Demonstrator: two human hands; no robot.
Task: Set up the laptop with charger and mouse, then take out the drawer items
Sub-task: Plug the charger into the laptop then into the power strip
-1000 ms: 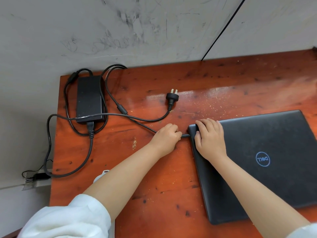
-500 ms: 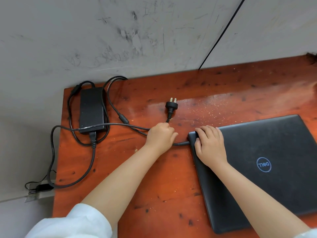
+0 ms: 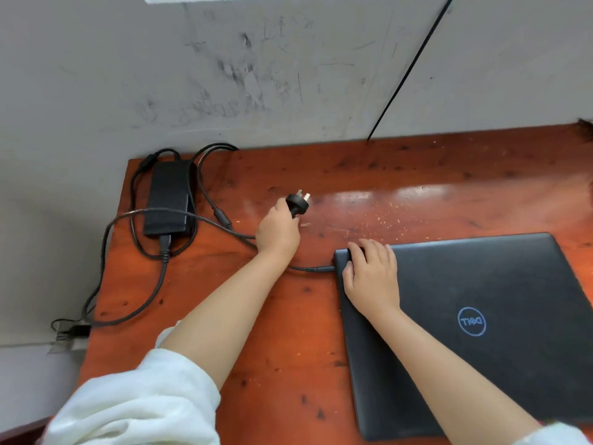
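1. Left hand (image 3: pixel 278 231) grips the black wall plug (image 3: pixel 297 203), prongs pointing up and away, just above the red-brown wooden desk (image 3: pixel 288 332).
2. Right hand (image 3: pixel 372 274) lies flat, fingers relaxed, on the near-left corner of the closed black laptop (image 3: pixel 481 332); its round blue logo reads "DELL", seen upside down.
3. The charger's thin cord (image 3: pixel 316 269) meets the laptop's left edge beside that hand.
4. The black power brick (image 3: pixel 169 197) sits at the desk's far-left corner, cables looped around it.
5. Pencil scribbles mark the grey wall (image 3: pixel 224 75); unreadable.
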